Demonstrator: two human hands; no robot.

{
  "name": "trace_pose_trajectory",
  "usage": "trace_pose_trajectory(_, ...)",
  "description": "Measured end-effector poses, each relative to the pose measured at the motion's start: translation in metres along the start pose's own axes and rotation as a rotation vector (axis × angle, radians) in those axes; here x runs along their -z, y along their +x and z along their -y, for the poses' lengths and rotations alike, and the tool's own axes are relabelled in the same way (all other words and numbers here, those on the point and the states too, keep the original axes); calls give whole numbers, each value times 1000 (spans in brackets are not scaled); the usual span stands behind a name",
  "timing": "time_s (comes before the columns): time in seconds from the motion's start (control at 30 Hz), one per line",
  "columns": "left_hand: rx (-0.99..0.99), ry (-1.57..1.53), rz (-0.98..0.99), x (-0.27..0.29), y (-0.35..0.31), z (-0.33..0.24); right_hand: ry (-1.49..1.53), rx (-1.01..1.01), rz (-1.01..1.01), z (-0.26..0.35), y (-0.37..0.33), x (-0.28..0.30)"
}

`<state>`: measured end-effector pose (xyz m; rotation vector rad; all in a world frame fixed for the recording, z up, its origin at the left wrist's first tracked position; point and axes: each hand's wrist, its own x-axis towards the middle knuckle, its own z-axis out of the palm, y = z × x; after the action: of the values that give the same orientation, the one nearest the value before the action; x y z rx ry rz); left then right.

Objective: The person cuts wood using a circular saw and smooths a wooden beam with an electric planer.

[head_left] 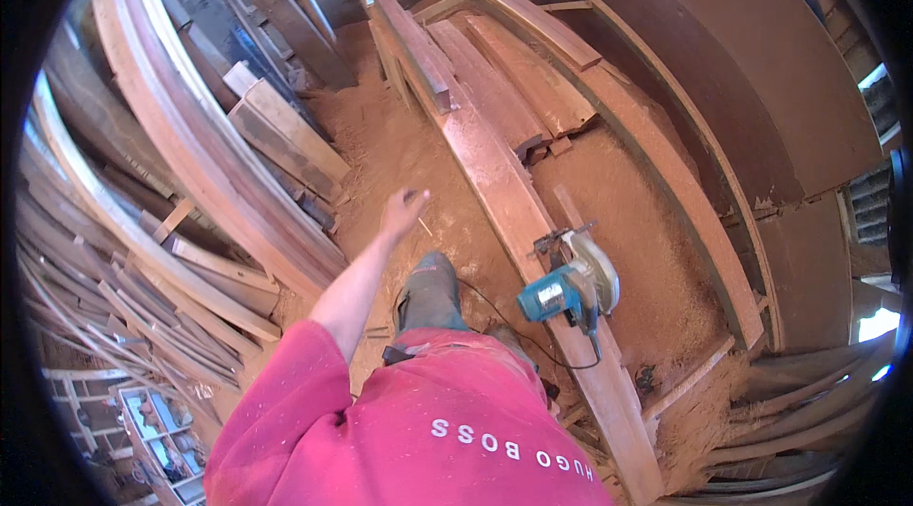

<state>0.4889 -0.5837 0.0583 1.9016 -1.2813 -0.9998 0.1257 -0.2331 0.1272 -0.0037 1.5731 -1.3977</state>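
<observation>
My left hand (404,213) hangs over the sawdust-covered floor, left of a long plank. Its fingers are loosely bent and apart from the thumb, with nothing clearly held. My right hand is out of view. A blue circular saw (556,293) with a pale round guard rests on the long plank (495,192), to the right of my legs. Its dark cord (514,335) loops back toward my feet. A shorter wooden beam (414,45) lies on the far part of that plank.
Curved timbers (181,126) and stacked boards lean along the left. On the right, a long curved beam (666,164) runs beside large brown panels (761,59). Rough boards (490,83) lie beyond the saw. Sawdust (656,230) covers the floor. A divided tray (157,439) stands at lower left.
</observation>
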Motion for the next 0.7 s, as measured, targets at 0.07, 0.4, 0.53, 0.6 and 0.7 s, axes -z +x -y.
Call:
trace_pose_trajectory(0.07, -16, -123, 10, 9, 84, -59, 53, 4, -40, 4, 8, -34)
trace_pose_trajectory(0.4, 202, -49, -174, -40, 374, -92, 152, 173, -553, 19, -1, -181)
trace_pose_trajectory(0.53, 213, 1, -141, -52, 407, -69, 160, 210, -700, 35, -15, -228)
trace_pose_trajectory(0.6, 230, -101, -3, -55, 389, -99, 147, 259, -781, 48, -24, -236)
trace_pose_trajectory(0.7, 126, -236, 31, -46, 375, -85, 126, 281, -791, 62, -25, -251)
